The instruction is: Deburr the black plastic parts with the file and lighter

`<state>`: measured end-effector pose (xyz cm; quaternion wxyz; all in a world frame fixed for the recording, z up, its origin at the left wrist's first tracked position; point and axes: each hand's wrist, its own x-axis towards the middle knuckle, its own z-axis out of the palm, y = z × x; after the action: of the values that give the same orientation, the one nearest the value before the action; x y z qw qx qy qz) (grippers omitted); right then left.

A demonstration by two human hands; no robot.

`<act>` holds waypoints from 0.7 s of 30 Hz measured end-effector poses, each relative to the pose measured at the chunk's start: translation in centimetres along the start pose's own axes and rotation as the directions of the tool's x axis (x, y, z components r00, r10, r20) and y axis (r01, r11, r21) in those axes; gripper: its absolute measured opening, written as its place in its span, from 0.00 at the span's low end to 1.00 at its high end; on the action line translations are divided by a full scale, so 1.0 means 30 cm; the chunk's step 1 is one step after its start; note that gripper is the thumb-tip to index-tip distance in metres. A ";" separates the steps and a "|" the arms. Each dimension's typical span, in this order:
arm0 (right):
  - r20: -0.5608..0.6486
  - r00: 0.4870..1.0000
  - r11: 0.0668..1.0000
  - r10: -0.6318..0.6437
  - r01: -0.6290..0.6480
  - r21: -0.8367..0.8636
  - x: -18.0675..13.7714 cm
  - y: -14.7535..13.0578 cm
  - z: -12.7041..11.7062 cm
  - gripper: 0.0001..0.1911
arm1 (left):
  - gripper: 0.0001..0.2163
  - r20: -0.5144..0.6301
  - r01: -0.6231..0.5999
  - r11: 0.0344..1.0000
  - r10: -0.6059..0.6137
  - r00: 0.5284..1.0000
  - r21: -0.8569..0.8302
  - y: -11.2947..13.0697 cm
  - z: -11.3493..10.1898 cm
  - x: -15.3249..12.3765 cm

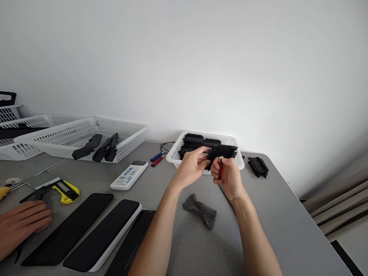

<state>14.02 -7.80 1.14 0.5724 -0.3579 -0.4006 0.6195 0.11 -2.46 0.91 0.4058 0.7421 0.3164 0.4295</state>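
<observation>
My left hand (192, 165) grips the left end of a black ridged plastic part (227, 151), holding it up in front of a white basket (172, 155). Close under that part, my right hand (228, 176) is closed around a red lighter (220, 170), its metal top beneath my thumb. Similar black ridged parts (193, 138) lie stacked inside the basket. Another black ridged part (258, 167) rests on the table to the right. A crumpled dark grey cloth (199, 211) lies between my forearms.
Another person's hand (24, 226) is at the left, near a yellow utility knife (67, 191). Dark flat slabs (69, 228) and a white labelled device (129, 175) lie on the grey table. Larger white baskets (86, 126) stand behind, holding black parts. Blue and red sticks (157, 160) lie beside a cable.
</observation>
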 end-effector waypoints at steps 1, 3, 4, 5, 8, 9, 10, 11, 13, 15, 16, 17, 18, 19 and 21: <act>-0.004 1.000 1.000 0.017 -0.017 0.006 0.000 -0.004 -0.003 0.14 | 0.17 0.004 -0.007 1.000 0.007 1.000 0.009 0.002 0.003 -0.001; -0.007 0.999 0.999 0.039 -0.039 0.013 0.001 -0.009 -0.009 0.13 | 0.18 0.006 -0.019 0.999 0.019 1.000 0.029 0.004 0.008 -0.003; -0.009 0.999 0.999 0.044 -0.044 0.015 0.002 -0.011 -0.011 0.13 | 0.18 0.008 -0.026 0.999 0.026 1.000 0.040 0.005 0.011 -0.004; -0.011 0.999 0.999 0.048 -0.048 0.018 0.003 -0.011 -0.013 0.13 | 0.18 0.010 -0.033 0.998 0.032 0.999 0.052 0.005 0.014 -0.004; -0.013 0.997 0.997 0.070 -0.069 0.042 0.008 -0.012 -0.021 0.13 | 0.18 0.017 -0.047 0.996 0.046 0.999 0.076 0.006 0.020 -0.005; -0.012 0.997 0.995 0.081 -0.081 0.052 0.009 -0.012 -0.025 0.13 | 0.18 0.020 -0.050 0.996 0.048 0.999 0.078 0.005 0.021 -0.005; -0.010 0.995 0.994 0.094 -0.093 0.062 0.010 -0.013 -0.029 0.13 | 0.18 0.021 -0.053 0.996 0.051 0.998 0.076 0.004 0.022 -0.005; -0.008 0.994 0.992 0.109 -0.108 0.072 0.011 -0.015 -0.032 0.13 | 0.18 0.023 -0.056 0.996 0.055 0.998 0.074 0.004 0.022 -0.005; -0.001 0.992 0.987 0.130 -0.129 0.099 0.011 -0.019 -0.038 0.12 | 0.17 0.026 -0.064 0.995 0.062 0.998 0.073 0.002 0.022 -0.004; 0.005 0.991 0.982 0.137 -0.136 0.133 0.010 -0.024 -0.040 0.12 | 0.17 0.026 -0.070 0.995 0.068 0.997 0.073 0.002 0.022 -0.003; 0.005 0.991 0.980 0.135 -0.134 0.150 0.009 -0.026 -0.039 0.12 | 0.16 0.022 -0.072 0.995 0.071 0.997 0.072 0.002 0.021 -0.002; 0.004 0.992 0.978 0.130 -0.129 0.167 0.008 -0.028 -0.038 0.12 | 0.15 0.016 -0.073 0.995 0.072 0.997 0.070 0.003 0.020 -0.002; 0.001 0.993 0.976 0.122 -0.120 0.183 0.006 -0.030 -0.036 0.12 | 0.14 0.006 -0.073 0.995 0.073 0.997 0.066 0.005 0.019 -0.001; -0.003 0.994 0.974 0.112 -0.109 0.201 0.005 -0.032 -0.035 0.13 | 0.14 -0.004 -0.071 0.996 0.071 0.997 0.061 0.006 0.017 -0.001; -0.014 0.996 0.968 0.085 -0.079 0.239 0.003 -0.034 -0.033 0.13 | 0.13 -0.023 -0.064 0.997 0.065 0.998 0.054 0.008 0.013 0.000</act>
<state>15.33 -7.60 1.64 0.5898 -0.3102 -0.3012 0.6820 0.50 -2.70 1.02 0.3680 0.7572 0.3086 0.4427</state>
